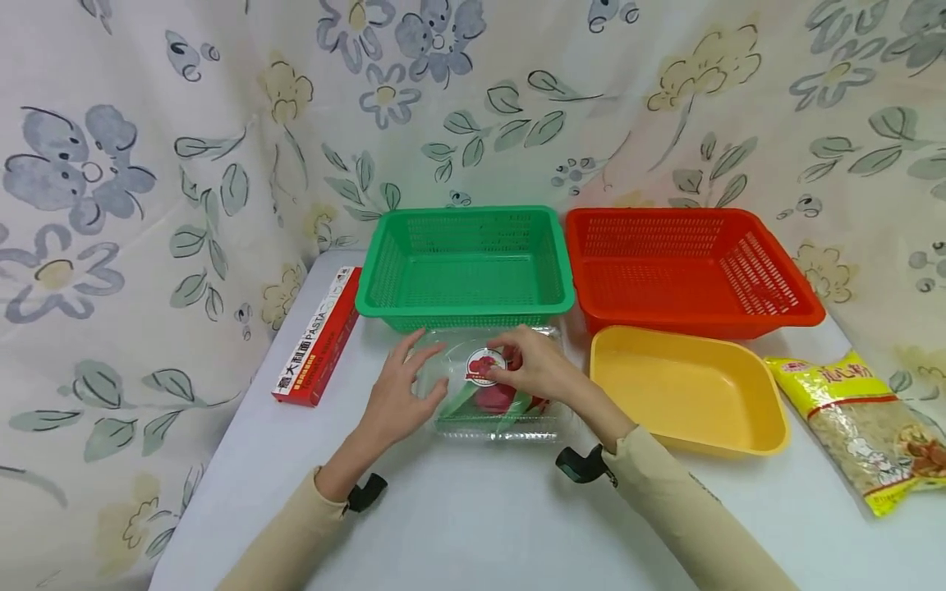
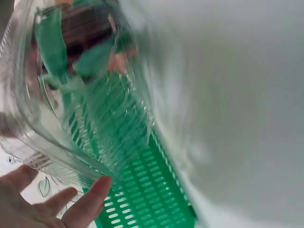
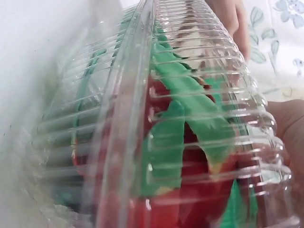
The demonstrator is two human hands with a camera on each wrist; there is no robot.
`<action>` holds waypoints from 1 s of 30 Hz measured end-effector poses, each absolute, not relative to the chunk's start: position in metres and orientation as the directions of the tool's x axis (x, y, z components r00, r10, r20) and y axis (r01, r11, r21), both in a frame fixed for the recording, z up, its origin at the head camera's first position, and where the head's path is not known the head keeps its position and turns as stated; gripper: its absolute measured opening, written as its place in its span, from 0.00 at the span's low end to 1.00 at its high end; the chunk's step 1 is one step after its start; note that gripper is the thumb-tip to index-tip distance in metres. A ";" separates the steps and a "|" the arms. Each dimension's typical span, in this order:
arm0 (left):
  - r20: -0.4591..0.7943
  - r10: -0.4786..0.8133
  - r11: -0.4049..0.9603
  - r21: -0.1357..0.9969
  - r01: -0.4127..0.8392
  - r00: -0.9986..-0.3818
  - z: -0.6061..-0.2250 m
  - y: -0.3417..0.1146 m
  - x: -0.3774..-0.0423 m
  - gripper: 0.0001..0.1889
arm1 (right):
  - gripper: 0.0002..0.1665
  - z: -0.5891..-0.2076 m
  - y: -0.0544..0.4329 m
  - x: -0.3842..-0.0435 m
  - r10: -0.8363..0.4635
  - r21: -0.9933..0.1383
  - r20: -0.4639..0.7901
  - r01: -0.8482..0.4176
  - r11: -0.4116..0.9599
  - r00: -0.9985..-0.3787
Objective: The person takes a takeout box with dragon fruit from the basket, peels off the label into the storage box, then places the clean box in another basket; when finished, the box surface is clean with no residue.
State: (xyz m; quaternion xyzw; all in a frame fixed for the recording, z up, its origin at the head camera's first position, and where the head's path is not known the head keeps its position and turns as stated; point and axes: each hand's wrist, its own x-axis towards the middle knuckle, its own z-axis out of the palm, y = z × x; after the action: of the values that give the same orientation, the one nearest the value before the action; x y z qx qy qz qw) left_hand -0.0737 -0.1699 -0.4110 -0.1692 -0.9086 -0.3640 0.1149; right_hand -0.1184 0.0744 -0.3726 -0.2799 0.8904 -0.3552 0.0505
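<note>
A clear plastic clamshell box (image 1: 451,417) lies in front of the green basket, with ribbed sides. Through its wall show dark red and green pieces (image 3: 161,161); a round red-and-white label (image 1: 484,367) sits on the lid. At the box's left edge is my left hand (image 1: 402,390), fingers spread and thumb apart; in the left wrist view its fingertips come right up to the box corner. My right hand (image 1: 535,365) reaches over the lid from the right, bent fingers and thumb at the label with a gap between them. The box partly hides the hands in the right wrist view.
Behind the box stand a green basket (image 1: 466,314) and a red basket (image 1: 695,318). A yellow tray (image 1: 687,390) is to the right, with a bag of dried noodles (image 1: 865,427) beyond it. At the left lies a red-and-white pasta box (image 1: 321,336). A floral curtain hangs behind.
</note>
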 end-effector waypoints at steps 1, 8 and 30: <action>0.347 0.258 0.688 0.590 0.424 -0.902 -0.409 -0.169 -0.077 0.25 | 0.26 -0.372 0.075 -0.119 -0.539 -0.663 0.107 -0.464 0.588 -0.836; 0.350 0.400 0.698 0.482 0.529 -0.847 -0.405 -0.171 -0.093 0.25 | 0.27 -0.368 0.074 -0.123 -0.522 -0.694 0.087 -0.427 0.579 -0.849; 0.291 0.469 0.738 0.389 0.551 -0.834 -0.406 -0.163 -0.097 0.22 | 0.02 -0.378 0.069 -0.129 -0.411 -0.692 0.004 -0.300 0.657 -0.912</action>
State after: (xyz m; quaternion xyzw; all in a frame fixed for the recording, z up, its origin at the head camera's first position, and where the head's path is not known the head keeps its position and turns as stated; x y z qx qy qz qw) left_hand -0.0972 -0.1629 -0.4064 -0.2749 -0.9282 -0.2353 0.0870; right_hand -0.1294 0.0686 -0.3784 -0.1959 0.9070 -0.3649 0.0764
